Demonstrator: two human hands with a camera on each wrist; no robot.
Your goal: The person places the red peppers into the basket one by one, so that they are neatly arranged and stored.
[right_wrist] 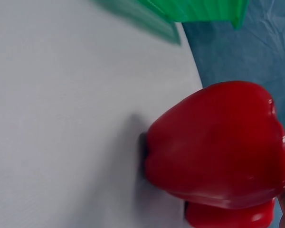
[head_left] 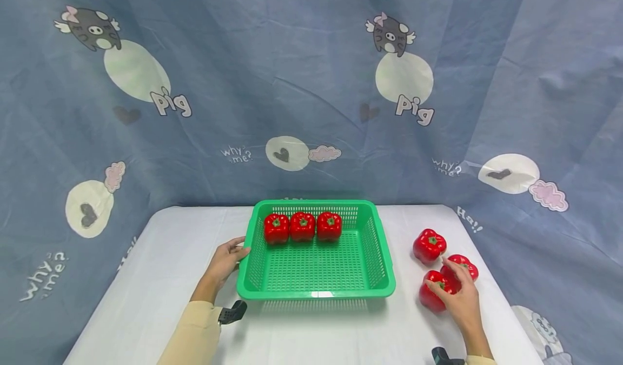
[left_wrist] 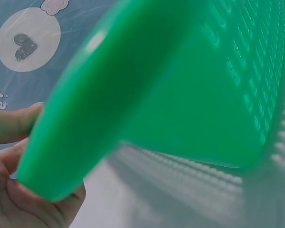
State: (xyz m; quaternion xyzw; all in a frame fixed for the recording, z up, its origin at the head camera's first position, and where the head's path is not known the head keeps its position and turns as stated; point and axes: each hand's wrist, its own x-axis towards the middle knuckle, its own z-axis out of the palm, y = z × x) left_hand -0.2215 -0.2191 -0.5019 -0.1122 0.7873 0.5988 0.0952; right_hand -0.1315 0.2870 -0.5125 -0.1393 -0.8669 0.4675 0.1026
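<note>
A green plastic basket (head_left: 316, 294) with slotted walls stands on the white table. Three red bell peppers (head_left: 303, 226) sit side by side along its far wall. At the basket's left side, my left hand (head_left: 227, 259) grips the rim; the left wrist view has its fingers around the rim (left_wrist: 80, 109). To the right of the basket, my right hand (head_left: 462, 294) is over a front bell pepper (head_left: 428, 298), thumb and fingers spread apart. That pepper (right_wrist: 218, 147) fills much of the right wrist view, where the hand shows only at the edge.
Close to the right hand lie another bell pepper (head_left: 464, 265), partly hidden by the fingers, and one farther back (head_left: 429, 245). Behind the white table (head_left: 194, 230) hangs a blue patterned cloth (head_left: 311, 84), which also falls along both sides.
</note>
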